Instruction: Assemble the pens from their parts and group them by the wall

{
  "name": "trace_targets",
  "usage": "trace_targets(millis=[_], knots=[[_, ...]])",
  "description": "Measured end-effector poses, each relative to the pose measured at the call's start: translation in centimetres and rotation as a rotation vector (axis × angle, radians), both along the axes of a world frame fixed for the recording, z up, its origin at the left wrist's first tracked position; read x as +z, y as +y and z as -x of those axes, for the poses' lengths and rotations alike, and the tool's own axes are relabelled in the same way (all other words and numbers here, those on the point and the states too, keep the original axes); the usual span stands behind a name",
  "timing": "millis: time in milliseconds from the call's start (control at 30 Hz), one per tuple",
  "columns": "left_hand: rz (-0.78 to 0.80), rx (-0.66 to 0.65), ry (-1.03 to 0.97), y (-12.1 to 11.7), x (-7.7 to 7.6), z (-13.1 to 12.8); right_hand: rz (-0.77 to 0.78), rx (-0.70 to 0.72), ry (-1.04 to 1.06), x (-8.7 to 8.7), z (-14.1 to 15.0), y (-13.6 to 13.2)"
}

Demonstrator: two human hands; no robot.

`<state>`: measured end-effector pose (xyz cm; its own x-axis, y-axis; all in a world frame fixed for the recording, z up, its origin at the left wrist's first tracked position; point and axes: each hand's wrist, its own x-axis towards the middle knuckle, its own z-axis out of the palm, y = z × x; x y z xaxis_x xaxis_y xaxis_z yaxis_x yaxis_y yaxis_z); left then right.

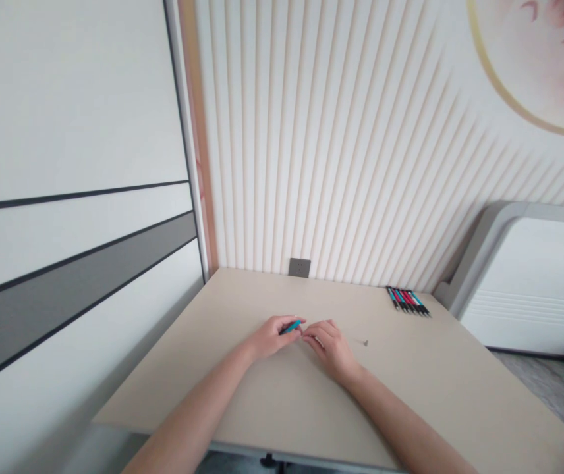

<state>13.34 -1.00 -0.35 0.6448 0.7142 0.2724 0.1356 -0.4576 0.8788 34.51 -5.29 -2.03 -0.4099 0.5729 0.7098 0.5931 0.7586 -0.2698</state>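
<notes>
My left hand is shut around a teal pen in the middle of a beige desk. My right hand sits close against it, its fingertips near the pen's end. A small pale piece shows between those fingers, too small to name. A short way to the right, a tiny dark item lies on the desktop. At the back corner, a row of several pens with red, teal and black parts lies side by side, out of reach of my fingers.
A grey wall socket sits on the ribbed white wall behind the desk. A white cabinet wall rises along the left edge. A white, grey-framed panel stands to the right, above a grey floor.
</notes>
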Motion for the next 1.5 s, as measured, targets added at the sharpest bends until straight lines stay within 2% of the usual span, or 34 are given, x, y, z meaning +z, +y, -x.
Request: trace_targets(millis=[200, 367, 567, 833, 1267, 1367, 1500], knots=[[-0.231, 0.031, 0.105, 0.0, 0.5, 0.7, 0.118, -0.132, 0.175, 0.2, -0.9, 0.4], [-0.324, 0.042, 0.179, 0.3, 0.1, 0.6, 0.171, -0.138, 0.230, 0.0, -1.0, 0.7], [-0.386, 0.035, 0.213, 0.3, 0.4, 0.5, 0.211, -0.105, 0.234, -0.4, -1.0, 0.8], [-0.414, 0.044, 0.201, 0.2, 0.5, 0.5, 0.213, -0.121, 0.258, -0.2, -1.1, 0.9], [-0.377, 0.034, 0.190, 0.1, 0.4, 0.5, 0.323, 0.010, 0.231, 0.6, -0.4, 0.2], [-0.357, 0.050, 0.179, 0.2, 0.3, 0.4, 0.299, 0.006, 0.230, 0.8, -0.3, 0.0], [-0.327, 0.109, 0.167, 0.3, 0.3, 0.5, 0.201, -0.077, 0.264, 1.2, -0.5, 0.0]])
